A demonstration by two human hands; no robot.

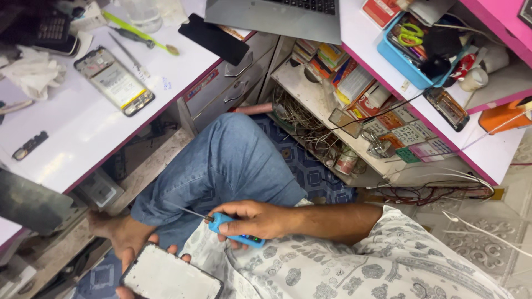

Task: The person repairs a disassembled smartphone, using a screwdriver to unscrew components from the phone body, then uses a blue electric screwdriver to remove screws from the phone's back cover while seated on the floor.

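Note:
My right hand (pixel 252 217) grips a small blue electric tool (pixel 239 231) with a thin metal tip (pixel 185 210) pointing left over my jeans-clad knee (pixel 221 166). Lower left, my left hand (pixel 128 243) holds a flat phone panel (pixel 169 277) with a pale face and dark rim, fingers curled round its upper edge. The tool tip hangs above and apart from the panel. An opened phone (pixel 114 80) with its battery showing lies on the white desk (pixel 77 133).
A black screen panel (pixel 213 37) overhangs the desk edge beside a laptop (pixel 277 16). A green-handled tool (pixel 138 34), tweezers and crumpled tissue (pixel 33 72) lie on the desk. Drawers (pixel 233 83), cluttered shelves (pixel 343 94), a blue tray (pixel 407 52) and loose cables (pixel 432 191) stand beyond my knee.

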